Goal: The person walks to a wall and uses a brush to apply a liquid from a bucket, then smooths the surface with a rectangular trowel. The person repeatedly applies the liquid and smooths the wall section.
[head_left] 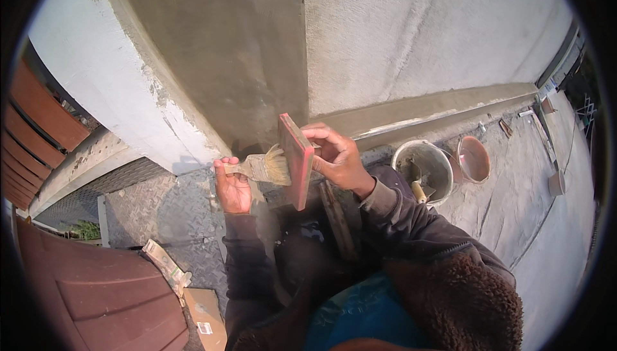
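Note:
My left hand is closed around the handle of a wide paintbrush with pale bristles. The bristles meet the left face of a flat red plastering float, which stands on edge in front of me. On the float's other side, my right hand grips it by the back, where its handle is mostly hidden by my fingers. Beneath both hands is a dark tub that seems to hold water, with a wooden strip beside it.
Ahead rises a wall with a damp grey plaster strip and a pale section. To the right stand a mortar bucket with a tool handle in it and an orange bucket. A brown panelled object is at lower left.

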`<state>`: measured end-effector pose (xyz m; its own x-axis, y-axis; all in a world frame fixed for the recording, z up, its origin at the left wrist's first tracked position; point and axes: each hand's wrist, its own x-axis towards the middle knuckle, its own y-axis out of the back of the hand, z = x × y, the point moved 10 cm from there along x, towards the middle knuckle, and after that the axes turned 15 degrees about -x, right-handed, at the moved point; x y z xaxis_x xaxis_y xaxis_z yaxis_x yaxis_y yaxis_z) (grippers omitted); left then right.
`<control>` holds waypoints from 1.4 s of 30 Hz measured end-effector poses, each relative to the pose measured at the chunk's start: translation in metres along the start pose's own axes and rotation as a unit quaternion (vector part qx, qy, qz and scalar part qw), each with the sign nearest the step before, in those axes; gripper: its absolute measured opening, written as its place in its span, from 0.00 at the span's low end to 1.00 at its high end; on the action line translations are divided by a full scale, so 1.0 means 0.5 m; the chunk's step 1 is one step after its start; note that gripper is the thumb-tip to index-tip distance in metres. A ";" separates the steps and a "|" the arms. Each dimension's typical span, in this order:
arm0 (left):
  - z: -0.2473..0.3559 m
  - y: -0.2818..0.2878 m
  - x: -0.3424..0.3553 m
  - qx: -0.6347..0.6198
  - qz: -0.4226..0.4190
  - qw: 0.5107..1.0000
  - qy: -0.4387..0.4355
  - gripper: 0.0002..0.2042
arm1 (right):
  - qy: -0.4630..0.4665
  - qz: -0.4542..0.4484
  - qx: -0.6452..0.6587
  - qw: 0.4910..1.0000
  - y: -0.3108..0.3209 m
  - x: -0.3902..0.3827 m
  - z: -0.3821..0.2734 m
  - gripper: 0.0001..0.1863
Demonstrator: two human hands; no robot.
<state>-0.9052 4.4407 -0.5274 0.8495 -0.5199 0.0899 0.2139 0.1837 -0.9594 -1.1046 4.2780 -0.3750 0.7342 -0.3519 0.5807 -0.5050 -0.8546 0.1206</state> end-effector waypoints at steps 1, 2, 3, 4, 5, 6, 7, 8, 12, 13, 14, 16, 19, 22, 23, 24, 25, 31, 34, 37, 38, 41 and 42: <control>0.012 0.013 0.003 0.029 0.015 0.999 -0.023 0.13 | 0.028 0.031 -0.014 0.999 0.031 0.036 -0.036 0.22; 0.021 0.019 0.004 0.059 0.018 0.997 -0.035 0.14 | 0.055 0.100 -0.068 0.991 0.069 0.077 -0.073 0.21; 0.028 0.025 0.003 0.089 0.021 0.995 -0.045 0.14 | 0.081 0.168 -0.124 0.975 0.103 0.121 -0.116 0.19; 0.032 0.027 0.004 0.117 0.023 0.991 -0.055 0.14 | 0.132 0.249 -0.222 0.933 0.131 0.154 -0.176 0.19; 0.031 0.031 0.006 0.118 0.030 0.991 -0.057 0.15 | 0.181 0.326 -0.316 0.872 0.154 0.180 -0.228 0.18; 0.030 0.037 0.009 0.118 0.037 0.991 -0.059 0.15 | 0.254 0.374 -0.406 0.794 0.163 0.203 -0.267 0.18; 0.027 0.039 0.012 0.119 0.043 0.990 -0.059 0.16 | 0.333 0.401 -0.445 0.728 0.168 0.225 -0.295 0.18; 0.035 0.045 0.014 0.113 0.046 0.990 -0.065 0.16 | 0.338 0.420 -0.478 0.694 0.165 0.245 -0.311 0.18; 0.053 0.060 0.010 0.093 0.068 0.990 -0.080 0.17 | 0.354 0.414 -0.506 0.669 0.137 0.306 -0.354 0.14; 0.051 0.060 0.009 0.089 0.076 0.990 -0.080 0.17 | 0.361 0.414 -0.514 0.659 0.130 0.310 -0.351 0.14; 0.050 0.057 0.008 0.087 0.077 0.990 -0.086 0.16 | 0.349 0.407 -0.514 0.670 0.126 0.309 -0.332 0.15; 0.052 0.057 0.007 0.087 0.078 0.988 -0.099 0.16 | 0.323 0.394 -0.511 0.692 0.106 0.279 -0.256 0.18; 0.048 0.057 0.014 0.020 0.054 0.995 -0.080 0.15 | 0.283 0.320 -0.574 0.699 0.039 0.173 -0.093 0.20; 0.060 0.057 0.014 -0.004 0.035 0.996 -0.084 0.14 | 0.253 0.268 -0.585 0.723 0.009 0.121 -0.052 0.21; 0.067 0.057 0.014 0.000 0.033 0.996 -0.081 0.14 | 0.247 0.259 -0.584 0.729 0.007 0.120 -0.053 0.21; 0.070 0.059 0.016 0.001 0.031 0.996 -0.082 0.14 | 0.280 0.312 -0.556 0.717 0.025 0.136 -0.107 0.21; 0.060 0.066 0.018 0.000 0.032 0.997 -0.076 0.14 | 0.308 0.363 -0.530 0.702 0.053 0.169 -0.178 0.20; 0.058 0.037 0.004 -0.003 0.029 0.998 -0.059 0.12 | 0.315 0.379 -0.541 0.682 0.111 0.327 -0.329 0.11; 0.046 0.044 0.011 0.016 0.073 0.994 -0.082 0.14 | 0.274 0.338 -0.578 0.690 0.061 0.214 -0.153 0.16; 0.057 0.055 0.014 0.010 0.064 0.994 -0.085 0.14 | 0.305 0.224 -0.637 0.671 -0.007 0.098 0.022 0.19; 0.059 0.059 0.017 0.015 0.059 0.995 -0.078 0.14 | 0.309 0.247 -0.630 0.668 -0.005 0.111 -0.003 0.18; 0.049 0.063 0.015 0.018 0.049 0.997 -0.059 0.14 | 0.335 0.331 -0.617 0.630 0.032 0.243 -0.211 0.13; 0.044 0.063 0.019 0.017 0.047 0.997 -0.057 0.15 | 0.352 0.373 -0.613 0.601 0.051 0.297 -0.300 0.11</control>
<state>-0.8801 4.4598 -0.5508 0.9151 -0.4019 0.0308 0.1449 0.2566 -0.9556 -1.0763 4.2611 -0.1650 -0.0600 0.1547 0.9861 -0.8454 0.5175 -0.1326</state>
